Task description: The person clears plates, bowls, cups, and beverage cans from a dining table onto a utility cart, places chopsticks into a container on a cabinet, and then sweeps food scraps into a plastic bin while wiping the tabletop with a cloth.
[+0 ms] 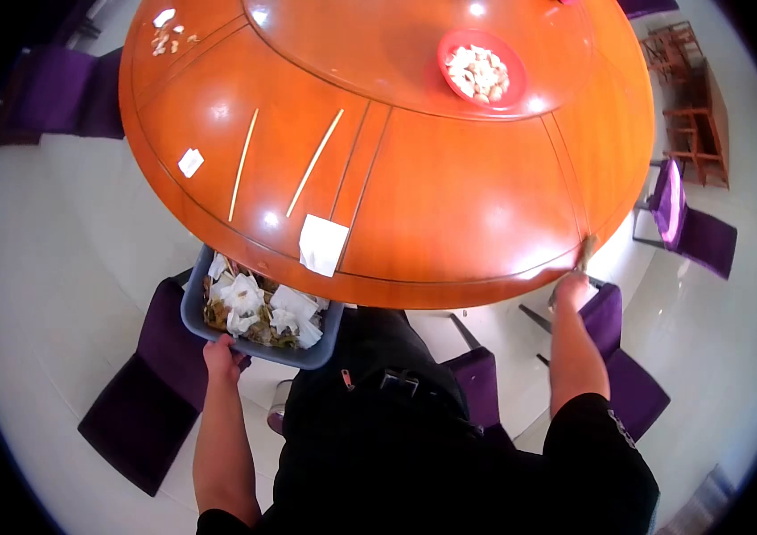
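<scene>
My left hand is closed on the near rim of a blue-grey plastic bin. Crumpled white tissues and food scraps fill the bin, which sits partly under the table's edge. At the right edge of the round wooden table, my right hand is closed around a brownish cloth-like thing. Its exact kind is unclear. On the table near the bin lies a white napkin. Two chopsticks lie apart beyond it.
A red bowl with pale food pieces stands on the raised centre. Scraps and a small white tissue lie on the left side. Purple chairs surround the table. Wooden furniture stands at the far right.
</scene>
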`<state>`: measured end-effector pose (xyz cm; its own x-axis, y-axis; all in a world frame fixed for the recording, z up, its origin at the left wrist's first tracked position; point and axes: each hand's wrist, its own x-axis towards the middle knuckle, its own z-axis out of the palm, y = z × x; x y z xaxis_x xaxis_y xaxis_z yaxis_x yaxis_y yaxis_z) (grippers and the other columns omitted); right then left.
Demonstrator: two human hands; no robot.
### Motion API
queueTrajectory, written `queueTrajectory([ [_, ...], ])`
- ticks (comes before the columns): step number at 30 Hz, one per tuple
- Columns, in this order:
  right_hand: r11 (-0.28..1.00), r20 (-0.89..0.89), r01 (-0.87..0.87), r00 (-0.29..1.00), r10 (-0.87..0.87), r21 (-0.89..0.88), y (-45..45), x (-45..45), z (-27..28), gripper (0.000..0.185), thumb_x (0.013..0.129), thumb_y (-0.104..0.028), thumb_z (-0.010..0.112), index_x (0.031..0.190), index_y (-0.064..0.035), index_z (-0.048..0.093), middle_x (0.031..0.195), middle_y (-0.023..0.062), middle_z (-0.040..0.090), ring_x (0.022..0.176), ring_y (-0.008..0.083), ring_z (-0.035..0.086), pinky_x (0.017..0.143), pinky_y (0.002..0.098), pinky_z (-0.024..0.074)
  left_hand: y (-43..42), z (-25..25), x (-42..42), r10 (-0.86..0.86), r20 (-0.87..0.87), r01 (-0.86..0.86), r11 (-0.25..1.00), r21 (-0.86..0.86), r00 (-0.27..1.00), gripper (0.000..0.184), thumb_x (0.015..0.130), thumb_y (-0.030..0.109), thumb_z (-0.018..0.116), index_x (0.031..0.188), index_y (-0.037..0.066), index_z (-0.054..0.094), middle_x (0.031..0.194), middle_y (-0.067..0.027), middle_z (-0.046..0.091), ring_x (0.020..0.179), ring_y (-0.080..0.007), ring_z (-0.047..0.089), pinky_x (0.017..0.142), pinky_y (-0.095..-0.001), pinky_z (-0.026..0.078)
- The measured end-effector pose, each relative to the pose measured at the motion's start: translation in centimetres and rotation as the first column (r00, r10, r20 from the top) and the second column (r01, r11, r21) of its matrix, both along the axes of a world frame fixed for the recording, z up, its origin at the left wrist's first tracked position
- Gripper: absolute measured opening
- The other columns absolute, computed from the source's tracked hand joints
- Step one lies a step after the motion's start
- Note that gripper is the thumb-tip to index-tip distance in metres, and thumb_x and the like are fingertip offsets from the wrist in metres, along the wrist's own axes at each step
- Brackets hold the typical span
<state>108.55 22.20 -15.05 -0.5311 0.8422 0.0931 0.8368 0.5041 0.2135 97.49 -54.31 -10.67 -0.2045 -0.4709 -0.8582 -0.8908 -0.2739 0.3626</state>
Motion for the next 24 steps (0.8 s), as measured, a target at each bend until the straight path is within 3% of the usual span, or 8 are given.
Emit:
queueTrajectory([
  [1,0.988,0.406,0.082,0.913,-0.024,-0.127,2.7,2.0,2.1,0.029,0.088,-0.022,0.044,0.079,-0.0034,0.065,0.083,0.0182,0.068,0.079,0.0315,0.067,0.066,0.0432,0.0523,-0.2,-0.2,-1.0,-0.020,0.002,0.020,1.000,0.009,1.000,0.022,0.073,0.000,0.053,0.094,0.006,0.053,0.080,-0.0054,0.056,0.066,-0.0191,0.057,0.049,-0.0356,0.052],
  [7,0.818,-0.236,0.246,0.879,-0.415,-0.520,0.9,2.8,7.3,0.036,0.093,-0.027,0.046,0.086,0.0028,0.065,0.089,0.0224,0.067,0.083,0.0360,0.063,0.074,0.0415,0.0476,-1.5,-1.7,-4.4,-0.090,0.020,0.090,0.996,-0.011,0.996,0.026,0.072,0.003,0.053,0.098,0.008,0.052,0.080,-0.0045,0.056,0.066,-0.0198,0.058,0.055,-0.0355,0.052],
  [10,0.999,-0.104,0.019,0.994,-0.024,-0.046,0.0,2.0,8.9,0.023,0.088,-0.019,0.049,0.087,0.0009,0.061,0.087,0.0210,0.064,0.085,0.0379,0.061,0.076,0.0431,0.0478,-2.9,-3.6,-6.0,-0.125,-0.012,0.125,0.992,-0.003,0.992,0.027,0.072,0.003,0.053,0.098,0.008,0.052,0.082,-0.0051,0.057,0.069,-0.0211,0.058,0.058,-0.0376,0.052],
  [13,0.850,0.436,-0.366,0.739,0.513,-0.379,4.6,4.4,5.4,0.024,0.089,-0.018,0.042,0.084,-0.0022,0.060,0.084,0.0206,0.061,0.084,0.0391,0.059,0.072,0.0463,0.0468,-3.7,-4.4,-6.6,-0.125,-0.007,0.125,0.992,0.014,0.992,0.027,0.074,0.003,0.054,0.101,0.006,0.052,0.088,-0.0075,0.059,0.071,-0.0222,0.060,0.054,-0.0364,0.053],
  [15,0.912,-0.265,0.135,0.931,-0.250,-0.387,-0.2,-1.2,9.4,0.023,0.089,-0.018,0.043,0.083,-0.0038,0.061,0.085,0.0203,0.062,0.082,0.0374,0.060,0.071,0.0460,0.0461,-3.3,-5.1,-6.9,-0.128,-0.020,0.128,0.992,0.021,0.992,0.028,0.074,0.003,0.054,0.101,0.006,0.052,0.088,-0.0074,0.059,0.070,-0.0221,0.060,0.054,-0.0361,0.052],
  [16,0.935,0.041,-0.213,0.972,0.233,-0.283,1.9,1.3,7.1,0.024,0.090,-0.018,0.044,0.084,-0.0032,0.062,0.080,0.0167,0.062,0.075,0.0303,0.060,0.067,0.0413,0.0460,-3.1,-5.4,-7.1,-0.127,-0.027,0.128,0.991,0.025,0.991,0.028,0.074,0.003,0.054,0.102,0.005,0.052,0.088,-0.0074,0.059,0.070,-0.0219,0.060,0.053,-0.0359,0.052],
  [17,0.651,-0.186,-0.084,0.979,-0.089,-0.755,3.5,3.4,4.6,0.025,0.092,-0.020,0.045,0.087,-0.0020,0.062,0.073,0.0101,0.058,0.068,0.0212,0.055,0.062,0.0350,0.0446,-3.0,-5.5,-7.2,-0.130,-0.032,0.131,0.991,0.028,0.991,0.028,0.074,0.003,0.054,0.102,0.005,0.052,0.088,-0.0074,0.059,0.070,-0.0219,0.060,0.053,-0.0359,0.052],
  [24,0.799,-0.464,-0.107,0.856,-0.229,-0.592,-8.0,-5.5,13.7,0.026,0.096,-0.023,0.048,0.094,-0.0003,0.060,0.076,0.0057,0.055,0.070,0.0147,0.048,0.067,0.0291,0.0422,-2.9,-6.1,-7.9,-0.160,-0.038,0.161,0.987,0.029,0.986,0.027,0.075,0.004,0.053,0.102,0.006,0.052,0.085,-0.0071,0.060,0.068,-0.0214,0.061,0.051,-0.0335,0.051],
])
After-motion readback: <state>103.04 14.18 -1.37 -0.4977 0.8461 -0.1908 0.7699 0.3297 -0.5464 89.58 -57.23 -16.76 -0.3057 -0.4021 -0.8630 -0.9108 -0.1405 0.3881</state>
